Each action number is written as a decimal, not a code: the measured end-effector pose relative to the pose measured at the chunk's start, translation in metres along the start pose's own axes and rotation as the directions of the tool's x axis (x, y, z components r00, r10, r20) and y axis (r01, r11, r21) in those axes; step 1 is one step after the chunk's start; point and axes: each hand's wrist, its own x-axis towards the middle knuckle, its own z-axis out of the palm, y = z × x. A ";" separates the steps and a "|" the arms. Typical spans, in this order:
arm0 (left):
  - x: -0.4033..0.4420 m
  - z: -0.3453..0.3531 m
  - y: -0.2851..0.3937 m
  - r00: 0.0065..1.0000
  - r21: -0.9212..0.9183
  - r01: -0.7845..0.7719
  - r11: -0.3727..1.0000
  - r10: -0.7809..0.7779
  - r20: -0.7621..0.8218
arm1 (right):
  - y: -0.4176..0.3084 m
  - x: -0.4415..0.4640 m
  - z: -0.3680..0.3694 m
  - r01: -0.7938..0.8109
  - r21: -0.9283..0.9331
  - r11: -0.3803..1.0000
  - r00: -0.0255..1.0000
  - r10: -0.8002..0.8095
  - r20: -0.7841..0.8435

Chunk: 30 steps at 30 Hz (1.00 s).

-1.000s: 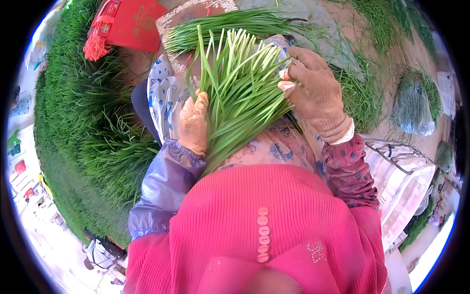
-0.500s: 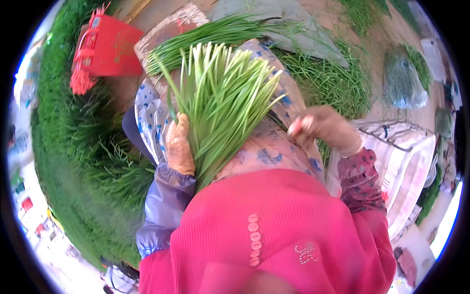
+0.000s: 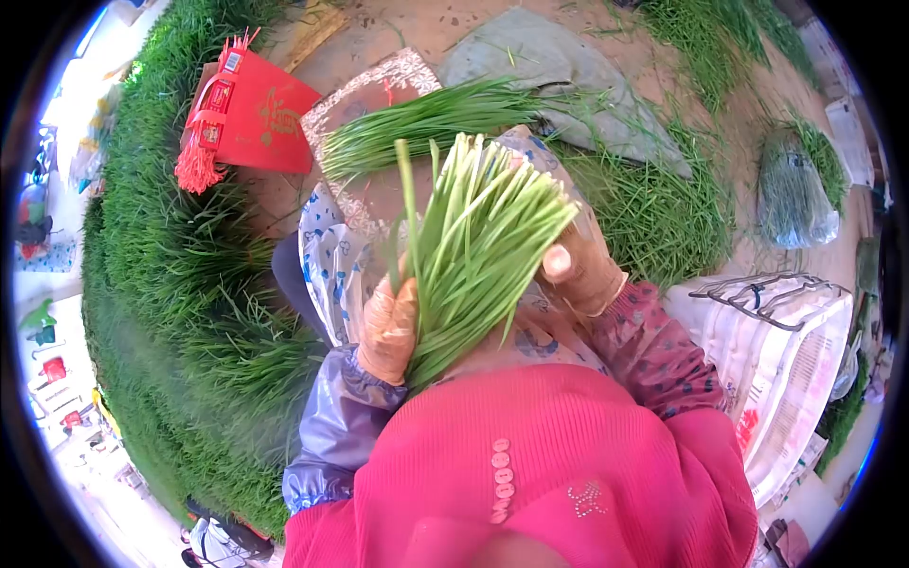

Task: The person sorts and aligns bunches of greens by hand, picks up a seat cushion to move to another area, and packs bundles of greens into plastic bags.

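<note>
Seen from above, a person in a pink sweater (image 3: 559,426) holds a thick bundle of long green stalks (image 3: 488,284) over the lap, its pale cut ends fanned upward and away from the body, its leafy tips toward the sweater. The gloved left hand (image 3: 388,327) grips the bundle's left side, thumb in front and the other fingers mostly hidden behind, pinching the stalks. The gloved right hand (image 3: 585,273) is at the right edge, its bare thumb tip showing beside the stalks; its other fingers are hidden, so whether they pinch anything cannot be told. Beyond the bundle, a second bunch (image 3: 426,123) lies across a patterned board (image 3: 339,194). A red bag (image 3: 270,109) stands left of the board, a large heap of greens (image 3: 180,293) fills the left side, and loose green clippings (image 3: 663,213) lie on the ground to the right, near a grey cloth (image 3: 587,95).
</note>
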 end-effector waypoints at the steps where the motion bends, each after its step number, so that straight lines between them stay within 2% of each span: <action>1: 0.000 0.003 0.005 0.990 0.143 -0.128 0.981 0.118 0.076 | -0.006 0.002 0.007 0.003 -0.017 1.000 0.999 -0.004 -0.047; 2: 0.001 0.005 0.008 0.961 0.272 -0.260 0.927 0.220 0.168 | -0.007 0.002 0.006 -0.002 -0.024 1.000 0.998 0.001 -0.068; 3: 0.003 0.003 0.004 0.969 0.229 -0.189 0.955 0.144 0.200 | -0.009 0.003 0.005 -0.008 -0.031 0.999 0.996 0.006 -0.089; 4: 0.004 0.004 0.001 0.970 0.226 -0.185 0.956 0.141 0.199 | -0.010 0.003 0.004 -0.015 -0.038 0.999 0.994 0.010 -0.109; 6: 0.007 0.011 -0.004 0.977 0.379 -0.047 0.924 -0.037 0.212 | 0.006 0.008 -0.020 0.007 0.004 1.000 1.000 -0.007 0.017; 7: 0.008 0.015 0.003 0.978 0.371 -0.038 0.928 -0.042 0.205 | 0.002 0.008 -0.026 -0.007 -0.082 0.997 0.999 0.011 0.046; 8: 0.007 0.020 0.015 0.955 0.486 -0.195 0.852 0.052 0.291 | -0.003 0.008 -0.033 -0.015 -0.168 0.986 0.997 0.028 0.075; 10: 0.010 0.030 0.034 0.854 0.630 -0.491 0.602 0.190 0.484 | -0.010 0.010 -0.026 0.001 -0.054 0.999 0.999 0.002 0.049; 11: 0.013 0.028 0.023 0.843 0.635 -0.501 0.588 0.167 0.511 | -0.016 0.007 -0.015 0.044 -0.051 0.998 0.998 -0.046 -0.030; 12: 0.017 0.030 0.019 0.831 0.639 -0.513 0.573 0.144 0.538 | -0.019 0.008 -0.009 0.032 -0.056 0.998 0.999 -0.034 -0.026; 14: 0.011 0.034 0.024 0.852 0.848 -0.495 0.190 -0.086 0.516 | -0.022 0.010 -0.002 0.033 -0.133 0.991 0.995 -0.045 -0.088; 15: 0.007 0.040 0.033 0.843 0.843 -0.538 0.024 -0.014 0.538 | -0.022 0.011 -0.005 0.014 -0.092 0.996 0.996 -0.022 -0.091; 18: 0.010 0.036 0.027 0.799 0.796 -0.598 0.095 0.002 0.601 | -0.026 -0.004 -0.010 -0.065 -0.008 0.998 0.994 0.064 -0.087; 19: 0.015 0.033 0.040 0.781 0.768 -0.576 0.282 -0.087 0.618 | -0.024 -0.010 -0.010 0.012 -0.014 1.000 0.996 -0.013 -0.089; 20: 0.018 0.026 0.045 0.789 0.771 -0.563 0.297 -0.086 0.608 | -0.010 -0.011 -0.022 0.172 0.022 0.985 0.985 -0.172 0.012; 22: 0.024 0.006 0.051 0.686 0.471 -0.549 0.691 0.051 0.726 | -0.004 -0.014 -0.027 0.235 0.061 0.970 0.964 -0.241 0.115; 23: 0.035 -0.008 0.059 0.632 0.419 -0.392 0.819 -0.092 0.770 | -0.001 -0.015 -0.029 0.269 0.084 0.959 0.945 -0.280 0.169; 24: 0.041 -0.021 0.064 0.621 0.410 -0.335 0.848 -0.128 0.773 | 0.002 -0.015 -0.032 0.299 0.112 0.948 0.922 -0.317 0.223; 26: 0.055 -0.039 0.073 0.664 0.472 -0.201 0.858 -0.235 0.710 | -0.001 -0.017 -0.028 0.274 0.102 0.956 0.945 -0.287 0.158; 28: 0.060 -0.035 0.089 0.834 0.380 -0.049 0.924 -0.171 0.525 | -0.005 -0.018 -0.022 0.259 0.110 0.959 0.958 -0.270 0.093; 29: 0.064 -0.026 0.092 0.875 0.387 -0.170 0.906 -0.041 0.482 | -0.006 -0.016 -0.021 0.243 0.108 0.964 0.964 -0.253 0.086; 30: 0.066 -0.014 0.090 0.874 0.382 -0.170 0.908 -0.041 0.485 | -0.006 -0.015 -0.020 0.224 0.105 0.969 0.969 -0.233 0.080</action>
